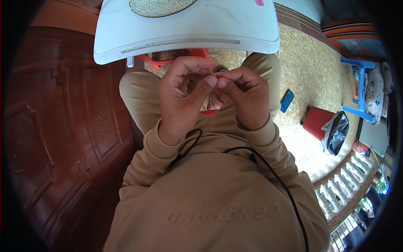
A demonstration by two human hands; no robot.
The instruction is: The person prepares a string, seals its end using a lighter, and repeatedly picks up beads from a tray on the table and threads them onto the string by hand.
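Note:
Above my lap, my left hand (pixel 184 98) and my right hand (pixel 248 95) meet at their fingertips. Thumb and forefinger of each are pressed together in a pinch, with something tiny and thin between them that is too small to name. Past the hands stands a white table (pixel 226 31). A round tray of pearl-like beads (pixel 161 6) lies on it near the top of the view, partly cut off by the frame. A pink object (pixel 260 2) is at the table's far right.
A red stool (pixel 155 61) shows under the table. Brown carved wood panelling (pixel 71 96) rises at the left. On the floor at the right are a phone (pixel 287 101), a red bin (pixel 315 123) with a black bag and a blue stool (pixel 359 88). A black cable (pixel 277 174) crosses my sweatshirt.

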